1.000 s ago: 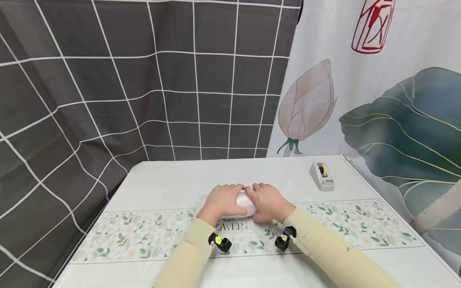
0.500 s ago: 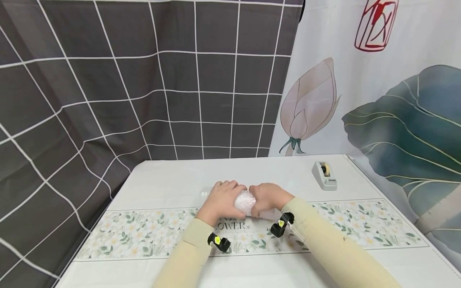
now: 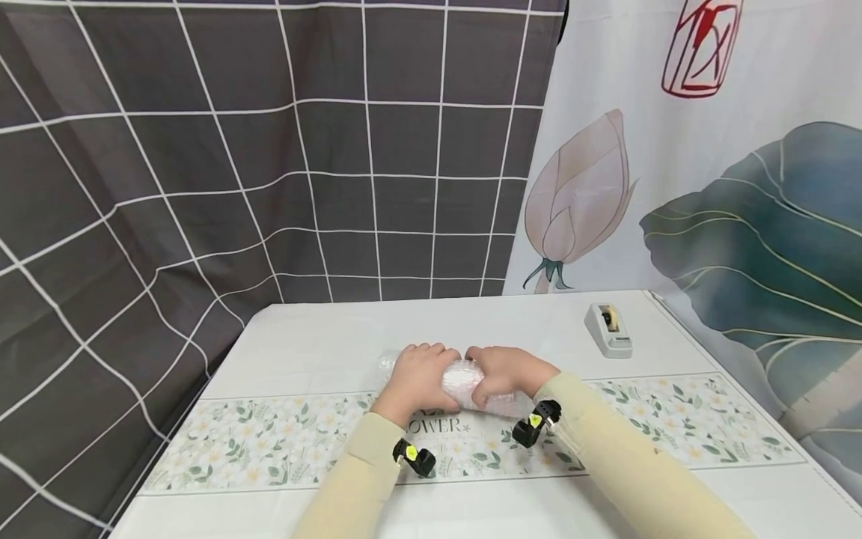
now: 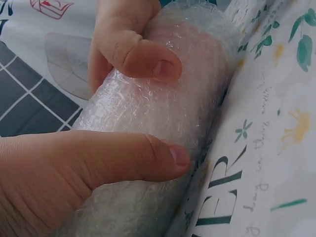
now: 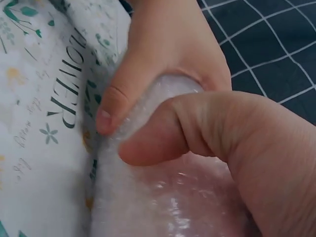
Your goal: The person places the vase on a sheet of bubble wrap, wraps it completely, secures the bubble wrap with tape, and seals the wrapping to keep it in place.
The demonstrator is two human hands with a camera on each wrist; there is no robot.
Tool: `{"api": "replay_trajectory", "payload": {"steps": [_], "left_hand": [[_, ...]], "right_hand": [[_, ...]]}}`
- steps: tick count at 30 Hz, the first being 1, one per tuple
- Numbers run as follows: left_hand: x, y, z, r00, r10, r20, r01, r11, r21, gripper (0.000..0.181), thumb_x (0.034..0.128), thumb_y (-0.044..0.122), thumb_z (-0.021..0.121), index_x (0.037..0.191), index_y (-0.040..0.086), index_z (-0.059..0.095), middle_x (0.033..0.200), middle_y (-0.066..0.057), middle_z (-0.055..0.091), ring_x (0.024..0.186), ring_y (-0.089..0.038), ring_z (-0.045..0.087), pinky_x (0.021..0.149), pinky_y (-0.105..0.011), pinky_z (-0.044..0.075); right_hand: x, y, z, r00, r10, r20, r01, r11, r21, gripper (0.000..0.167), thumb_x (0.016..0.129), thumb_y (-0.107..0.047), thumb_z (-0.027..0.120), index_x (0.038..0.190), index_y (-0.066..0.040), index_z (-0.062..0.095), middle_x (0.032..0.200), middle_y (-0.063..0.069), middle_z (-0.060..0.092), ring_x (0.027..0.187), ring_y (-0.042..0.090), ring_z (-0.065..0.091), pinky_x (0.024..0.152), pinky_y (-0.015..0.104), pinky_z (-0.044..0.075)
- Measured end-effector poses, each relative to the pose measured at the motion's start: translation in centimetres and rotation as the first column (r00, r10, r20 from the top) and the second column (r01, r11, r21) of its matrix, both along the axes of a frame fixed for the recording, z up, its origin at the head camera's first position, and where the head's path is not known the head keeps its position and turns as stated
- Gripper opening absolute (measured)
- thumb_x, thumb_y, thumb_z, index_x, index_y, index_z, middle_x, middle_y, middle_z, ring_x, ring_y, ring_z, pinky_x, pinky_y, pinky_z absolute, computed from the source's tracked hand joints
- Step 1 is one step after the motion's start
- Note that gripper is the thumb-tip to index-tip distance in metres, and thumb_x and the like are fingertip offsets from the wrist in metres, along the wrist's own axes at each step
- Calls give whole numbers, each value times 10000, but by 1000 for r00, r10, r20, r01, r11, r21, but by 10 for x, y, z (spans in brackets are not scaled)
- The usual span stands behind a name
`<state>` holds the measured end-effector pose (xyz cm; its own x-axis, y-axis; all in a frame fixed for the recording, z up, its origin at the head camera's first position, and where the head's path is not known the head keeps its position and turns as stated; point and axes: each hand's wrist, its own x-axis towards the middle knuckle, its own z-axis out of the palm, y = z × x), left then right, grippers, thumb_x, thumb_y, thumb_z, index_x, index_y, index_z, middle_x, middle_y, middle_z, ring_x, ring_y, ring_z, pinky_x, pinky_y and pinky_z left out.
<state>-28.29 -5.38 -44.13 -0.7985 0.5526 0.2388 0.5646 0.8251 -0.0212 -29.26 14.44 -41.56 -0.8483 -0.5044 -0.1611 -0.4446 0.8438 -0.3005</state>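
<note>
A roll of clear bubble wrap around something pinkish, a bubble-wrapped bundle [image 3: 462, 382], lies on its side on the table in the head view. What is inside cannot be made out. My left hand [image 3: 417, 380] grips its left part, thumb across the near side. On the right part my right hand [image 3: 509, 372] holds the wrap with curled fingers, its thumb pressed on the film. Both thumbs lie close together on the bundle [image 4: 148, 111] in the left wrist view. The right wrist view shows the bundle's film [image 5: 168, 197] crinkled and shiny; my far fingers are hidden behind it.
A grey-white tape dispenser [image 3: 608, 331] with a yellowish roll stands at the back right of the table. The white tablecloth [image 3: 323, 337] has a floral band. A dark grid curtain [image 3: 404, 202] and a lotus-print curtain [image 3: 579, 202] hang behind.
My right hand has shifted its grip slightly rightward along the bundle, turning as it goes. More of the wrapped right end shows below it now. My left hand stays in nearly the same place.
</note>
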Motion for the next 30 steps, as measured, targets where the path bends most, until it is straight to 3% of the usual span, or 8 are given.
{"api": "replay_trajectory", "payload": {"steps": [3, 7, 11, 15, 22, 25, 27, 30], "left_hand": [[0, 2, 1, 999, 29, 28, -29, 1000, -4, 777, 574, 632, 804, 1248, 280, 646, 1080, 72, 674, 904, -169, 609, 837, -361, 492], [-1, 8, 4, 992, 88, 89, -86, 996, -26, 836, 561, 642, 773, 1289, 249, 649, 1077, 47, 696, 891, -196, 640, 805, -381, 513], [-6, 11, 7, 973, 141, 183, -136, 990, -40, 848, 547, 664, 775, 1269, 235, 662, 1025, 45, 711, 868, -195, 662, 755, -376, 536], [-9, 9, 11, 944, 157, 290, -157, 987, -23, 778, 572, 668, 782, 1208, 232, 681, 1011, 51, 726, 879, -178, 673, 753, -366, 541], [-15, 6, 19, 871, 144, 469, -174, 985, 20, 762, 592, 649, 771, 1205, 201, 701, 1078, 45, 727, 933, -187, 658, 848, -381, 531], [-16, 6, 21, 851, 134, 508, -172, 985, 28, 734, 603, 636, 769, 1189, 199, 701, 1064, 49, 722, 908, -175, 643, 848, -381, 530], [-16, 5, 21, 852, 124, 509, -163, 986, 33, 717, 618, 634, 770, 1181, 198, 689, 1050, 47, 717, 893, -170, 640, 839, -379, 530], [-14, 5, 21, 877, 104, 469, -136, 990, 35, 765, 645, 633, 772, 1262, 198, 644, 1101, 37, 711, 928, -167, 650, 842, -380, 530]], "right_hand": [[7, 3, -1, 986, 68, -152, -67, 998, 18, 864, 591, -387, 755, 1371, -85, 539, 1124, 72, 665, 963, 245, 636, 849, 459, 538], [21, 5, 2, 922, 155, -356, -151, 988, 40, 839, 669, -393, 775, 1397, -64, 519, 1174, 110, 636, 1034, 296, 627, 901, 508, 525], [29, 4, 7, 877, 194, -439, -183, 981, 66, 840, 703, -392, 798, 1400, -30, 503, 1212, 128, 622, 1094, 315, 614, 967, 519, 500], [33, 5, 6, 856, 216, -469, -174, 976, 131, 848, 707, -384, 822, 1394, -7, 498, 1231, 147, 616, 1122, 338, 613, 979, 521, 497], [30, 8, -12, 756, 262, -600, -210, 965, 157, 780, 673, -282, 861, 1328, -13, 533, 1150, 148, 638, 1072, 354, 638, 937, 514, 519], [26, 8, -18, 747, 256, -613, -195, 967, 167, 750, 671, -257, 839, 1319, -42, 529, 1110, 131, 634, 1039, 344, 637, 923, 508, 519], [23, 8, -21, 749, 252, -613, -184, 968, 173, 756, 659, -276, 840, 1313, -58, 530, 1084, 120, 628, 1007, 331, 632, 916, 499, 520], [19, 9, -23, 750, 257, -610, -175, 966, 192, 773, 627, -317, 845, 1292, -74, 535, 1046, 102, 614, 952, 304, 617, 903, 471, 526]]}}
